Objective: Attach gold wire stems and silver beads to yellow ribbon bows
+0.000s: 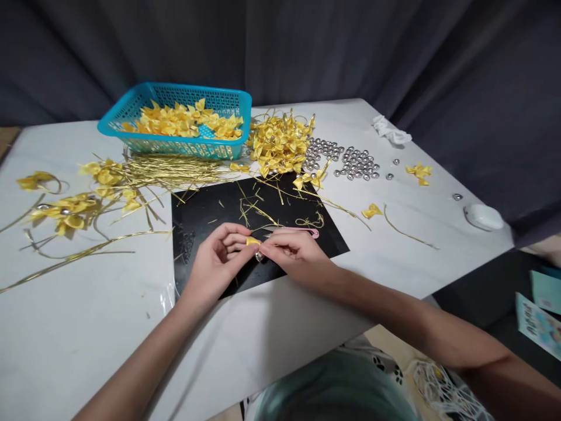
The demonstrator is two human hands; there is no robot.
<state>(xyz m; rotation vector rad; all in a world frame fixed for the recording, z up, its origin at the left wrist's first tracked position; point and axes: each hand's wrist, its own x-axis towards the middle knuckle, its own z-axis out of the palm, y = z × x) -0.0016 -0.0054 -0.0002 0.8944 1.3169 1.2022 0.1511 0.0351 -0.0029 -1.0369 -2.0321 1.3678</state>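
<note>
- The step in hand appears to be close fingertip work on one yellow ribbon piece (253, 240), held above the black mat (205, 213) near its front edge; a silver bead (259, 256) shows just below it, between the two thumbs.
- The left hand (218, 251) is nearly closed, its thumb and fingertips pinching the ribbon piece from the left, the other fingers curled behind.
- The right hand (300, 251) is also drawn into a pinch, its thumb meeting the index finger at the piece's right edge; it seems to have hold of the same piece, though whether by ribbon or by wire is hidden.
- As a judgement, the next move calls for a steady left pinch, so that ribbon and bead stay together while the right fingertips make small adjustments; the bead looks smooth and could slip.
- Whether the bead is fastened to the ribbon cannot be told.
- Gold wire offcuts (249, 204) lie on the mat beyond the hands, and a tool's pink handle (314, 233) lies just past the right hand.
- Farther back on the white counter (100, 327) are a gold wire bundle (175, 171), a blue plastic basket (175, 138) of yellow ribbon pieces, a heap of wired ribbon flowers (280, 140) and, right of it, loose silver beads (359, 164).
</note>
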